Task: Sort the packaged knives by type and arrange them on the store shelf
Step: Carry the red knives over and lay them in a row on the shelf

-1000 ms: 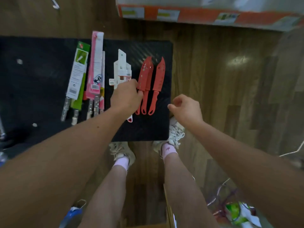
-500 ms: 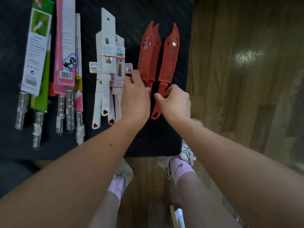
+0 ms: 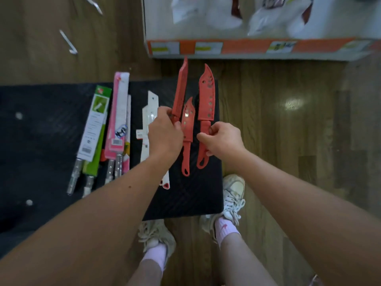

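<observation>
- Three red knives (image 3: 206,93) are at the right end of the black desk (image 3: 195,199). The left hand (image 3: 165,137) grips a long narrow knife (image 3: 181,93) by its handle. The right hand (image 3: 223,141) pinches the handle of a wide curved knife (image 3: 207,112). A small knife (image 3: 187,129) seems to lie on the desk between them.
- Risk: both gripped knives are held only at the handle end, so a sheath could slide off, or a knife could drop past the desk's right edge toward the shoes (image 3: 233,195).
- Risk: the left wrist crosses the white packs (image 3: 150,112) at the desk's middle and could nudge that pile.
- Container: the shelf (image 3: 247,48) beyond the desk's far edge holds blurred white bags (image 3: 206,15); no knives are visible on it.
</observation>
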